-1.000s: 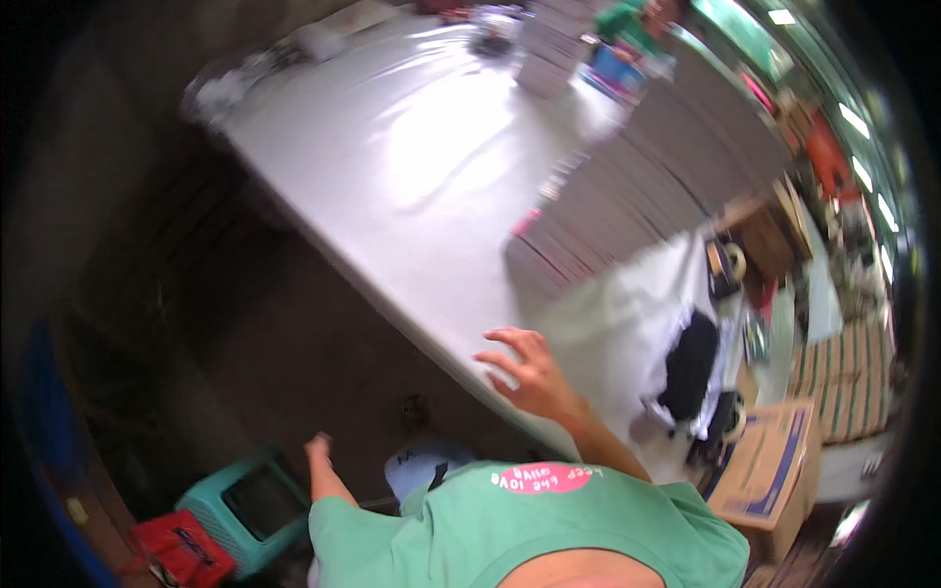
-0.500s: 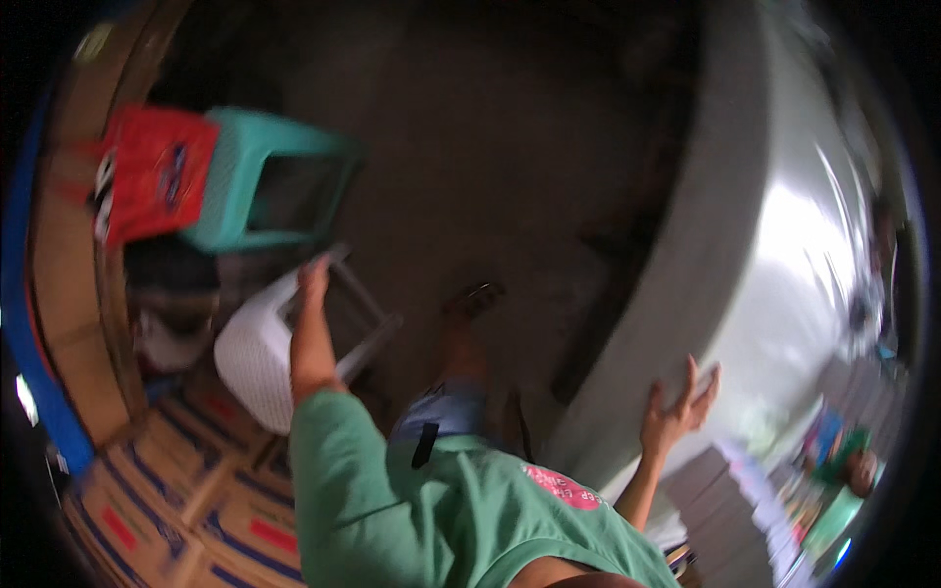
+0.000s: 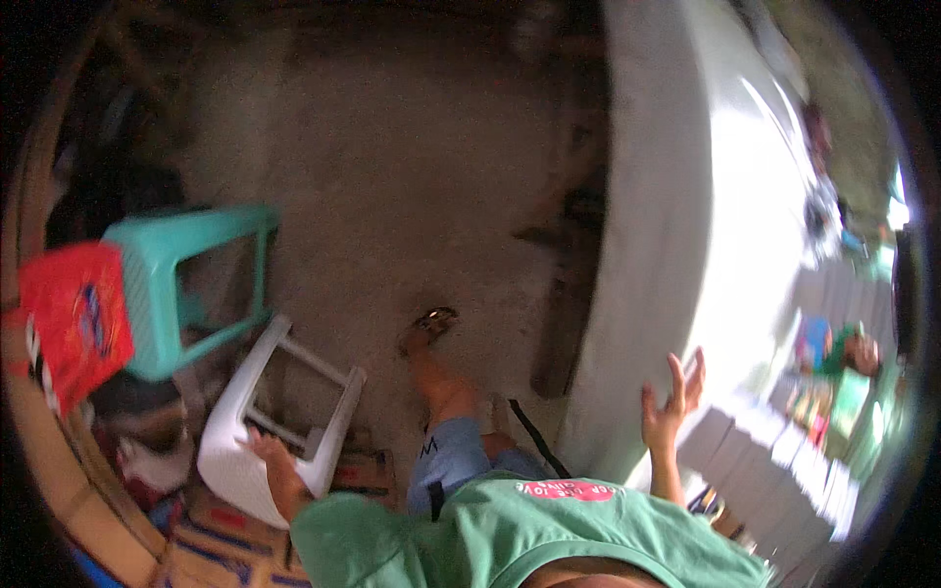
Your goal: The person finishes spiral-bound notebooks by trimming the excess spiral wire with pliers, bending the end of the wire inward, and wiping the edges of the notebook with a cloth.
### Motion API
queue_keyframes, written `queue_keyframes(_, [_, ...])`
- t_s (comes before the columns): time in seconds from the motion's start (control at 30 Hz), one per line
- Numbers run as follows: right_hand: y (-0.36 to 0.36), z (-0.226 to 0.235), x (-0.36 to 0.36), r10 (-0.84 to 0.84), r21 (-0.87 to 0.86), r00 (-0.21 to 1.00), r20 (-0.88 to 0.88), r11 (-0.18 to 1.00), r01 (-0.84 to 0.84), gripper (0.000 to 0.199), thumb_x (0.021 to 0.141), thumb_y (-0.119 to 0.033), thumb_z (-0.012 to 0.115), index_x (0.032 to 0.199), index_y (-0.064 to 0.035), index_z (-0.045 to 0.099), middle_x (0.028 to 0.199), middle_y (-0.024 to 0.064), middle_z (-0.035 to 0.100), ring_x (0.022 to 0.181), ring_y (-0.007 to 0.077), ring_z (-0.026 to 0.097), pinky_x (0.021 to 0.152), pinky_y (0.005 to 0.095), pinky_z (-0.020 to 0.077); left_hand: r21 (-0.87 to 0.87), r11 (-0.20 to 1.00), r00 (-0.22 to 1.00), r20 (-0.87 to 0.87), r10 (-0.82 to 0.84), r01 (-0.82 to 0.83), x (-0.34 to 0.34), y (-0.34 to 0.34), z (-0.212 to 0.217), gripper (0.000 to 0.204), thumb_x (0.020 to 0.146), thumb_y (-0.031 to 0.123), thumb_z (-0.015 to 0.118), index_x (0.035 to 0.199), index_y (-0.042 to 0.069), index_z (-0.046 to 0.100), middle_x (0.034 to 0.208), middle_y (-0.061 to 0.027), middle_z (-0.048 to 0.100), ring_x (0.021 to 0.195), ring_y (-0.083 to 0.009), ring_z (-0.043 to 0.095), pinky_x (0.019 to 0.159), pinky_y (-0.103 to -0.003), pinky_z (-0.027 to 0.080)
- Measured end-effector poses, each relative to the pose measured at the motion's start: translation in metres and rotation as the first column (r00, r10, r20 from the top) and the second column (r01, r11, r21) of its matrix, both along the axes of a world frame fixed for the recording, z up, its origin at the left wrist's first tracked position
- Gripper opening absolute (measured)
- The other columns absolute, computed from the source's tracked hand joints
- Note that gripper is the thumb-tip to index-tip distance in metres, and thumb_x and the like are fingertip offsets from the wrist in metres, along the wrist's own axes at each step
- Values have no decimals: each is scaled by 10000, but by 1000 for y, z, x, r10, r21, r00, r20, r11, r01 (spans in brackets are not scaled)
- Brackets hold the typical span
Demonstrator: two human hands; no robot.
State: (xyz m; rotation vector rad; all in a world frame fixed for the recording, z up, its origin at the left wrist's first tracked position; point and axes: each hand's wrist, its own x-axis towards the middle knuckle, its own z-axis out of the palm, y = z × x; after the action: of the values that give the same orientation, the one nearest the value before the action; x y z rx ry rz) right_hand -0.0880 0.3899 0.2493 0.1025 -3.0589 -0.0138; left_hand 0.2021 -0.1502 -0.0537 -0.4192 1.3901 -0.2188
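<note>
A white plastic stool (image 3: pixel 316 446) is tipped over on its side at the lower left. My left hand (image 3: pixel 267 451) is over the stool by its seat end, fingers stretched out and apart; whether they touch it I cannot tell. My right hand (image 3: pixel 672 407) is raised with spread fingers and holds nothing. It is beside the long white-covered table (image 3: pixel 657 225). Past the white stool, a teal plastic stool (image 3: pixel 147 294) also lies on its side, with a red plastic bag (image 3: pixel 83 323) against its seat.
Brown cartons (image 3: pixel 221 544) are at the lower left. Stacks of grey-white sheets (image 3: pixel 735 451) rise at the right by the table, with another person (image 3: pixel 853 353) beyond. My sandalled foot (image 3: pixel 431 321) is on the concrete floor (image 3: pixel 392 176).
My left hand has moved back from the white stool's legs toward its seat end. My view has shifted, so both stools appear lower. My right hand stays spread.
</note>
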Motion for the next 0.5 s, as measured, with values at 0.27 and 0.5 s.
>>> queue_keyframes(0.27, [-2,10,-3,-51,-74,992,116,996,59,643,704,-167,673,1296,-327,478,1465,156,231,1356,375,181,1030,586,174,-17,970,969,-46,-241,241,-6,62,54,984,621,653,690,1401,170,335,1504,-1,195,1398,-249,109,1028,-708,24])
queue_keyframes(0.5, [-9,32,84,91,-495,991,-102,859,-130,700,786,-208,643,1381,-368,311,1488,118,169,1362,325,193,989,645,223,195,777,764,-428,-482,599,-22,134,26,941,585,696,660,1326,150,467,1420,-44,386,1383,-263,184,1033,-688,19])
